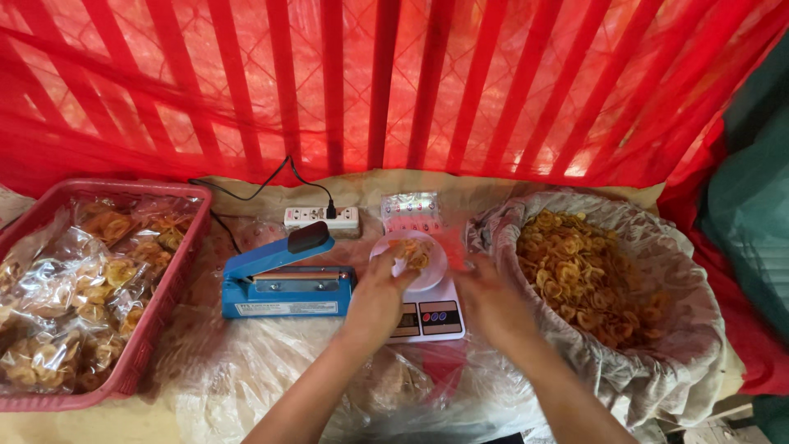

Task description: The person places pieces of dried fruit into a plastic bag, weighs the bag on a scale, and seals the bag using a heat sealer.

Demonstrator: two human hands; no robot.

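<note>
My left hand (378, 294) grips the near rim of a white bowl (431, 271) that stands on a small white kitchen scale (431, 316). A few yellow chips (413, 253) lie in the bowl. My right hand (491, 298) is blurred just right of the scale, fingers toward the bowl; what it holds, if anything, is unclear. A large cloth-lined basket heaped with yellow chips (583, 275) stands right beside that hand.
A blue heat sealer (279, 284) sits left of the scale, plugged into a white power strip (320, 218). A red basket (168, 288) of filled clear bags stands at far left. A stack of small clear bags (409, 205) lies behind the bowl. Red mesh hangs behind.
</note>
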